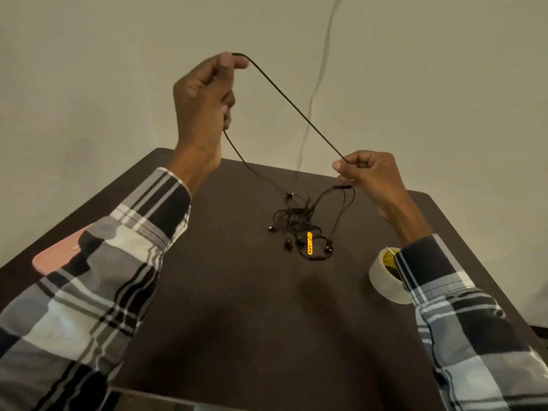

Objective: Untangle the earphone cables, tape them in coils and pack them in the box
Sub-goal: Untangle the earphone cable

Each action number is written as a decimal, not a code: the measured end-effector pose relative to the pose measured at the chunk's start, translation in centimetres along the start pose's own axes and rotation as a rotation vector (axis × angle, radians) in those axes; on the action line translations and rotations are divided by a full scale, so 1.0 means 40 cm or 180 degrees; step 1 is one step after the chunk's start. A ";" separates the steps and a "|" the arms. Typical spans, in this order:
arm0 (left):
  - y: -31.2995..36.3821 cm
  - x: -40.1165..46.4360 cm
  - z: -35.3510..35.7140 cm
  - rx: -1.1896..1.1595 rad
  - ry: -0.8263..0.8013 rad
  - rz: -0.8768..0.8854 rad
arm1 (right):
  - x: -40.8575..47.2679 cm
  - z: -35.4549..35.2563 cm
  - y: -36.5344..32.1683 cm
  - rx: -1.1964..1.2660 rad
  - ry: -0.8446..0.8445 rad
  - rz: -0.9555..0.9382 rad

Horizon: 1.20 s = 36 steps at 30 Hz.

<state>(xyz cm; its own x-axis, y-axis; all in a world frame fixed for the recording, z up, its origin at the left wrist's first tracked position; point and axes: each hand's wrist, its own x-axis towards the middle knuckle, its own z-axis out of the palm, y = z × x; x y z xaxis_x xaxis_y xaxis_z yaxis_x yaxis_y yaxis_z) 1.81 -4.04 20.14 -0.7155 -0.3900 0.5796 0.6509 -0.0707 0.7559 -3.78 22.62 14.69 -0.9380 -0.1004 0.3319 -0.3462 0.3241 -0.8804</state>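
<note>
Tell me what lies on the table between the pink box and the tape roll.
Head view: the tangled earphone cables lie on the table between the pink box and tape roll.

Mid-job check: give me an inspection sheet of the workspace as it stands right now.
Surface: dark table, matte, bare at the near middle.
Job's things: tangle of black earphone cables with an orange remote, lying mid-table; tape roll at the right, partly behind the sleeve; pink box at the left edge.
Clutter: nothing seen.
Hands: left hand raised, pinching the cable; right hand lower, pinching the same cable.
Cables: one black cable stretched taut between the hands, both ends trailing into the tangle; none coiled or taped yet.
Surroundings: plain wall with a thin grey wire running down it.
</note>
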 end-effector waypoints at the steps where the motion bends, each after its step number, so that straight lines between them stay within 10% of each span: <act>1: 0.005 0.006 -0.007 -0.0074 0.0129 0.0024 | 0.002 0.001 0.008 -0.0099 0.0020 -0.0006; 8: -0.024 0.026 -0.092 0.0412 0.0538 0.0243 | 0.017 -0.024 0.001 -0.0405 0.0419 -0.0249; 16: -0.115 0.040 -0.157 0.3255 -0.0546 -0.0639 | 0.026 -0.018 -0.069 -0.0180 0.0504 -0.0504; 25: -0.103 -0.042 0.068 0.2406 -0.2027 0.0145 | 0.020 0.050 -0.135 -0.0009 0.0045 -0.0635; 36: -0.054 -0.024 0.117 0.2203 -0.1159 0.0607 | 0.000 0.024 -0.116 -0.0377 -0.0583 -0.0224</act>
<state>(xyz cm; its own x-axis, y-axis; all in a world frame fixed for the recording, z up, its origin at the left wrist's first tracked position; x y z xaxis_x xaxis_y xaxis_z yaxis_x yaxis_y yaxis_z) -0.10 0.78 19.36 -0.7233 -0.0058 0.6905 0.5507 0.5985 0.5819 -2.21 20.22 18.47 -0.9031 -0.2922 0.3146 -0.4164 0.4174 -0.8077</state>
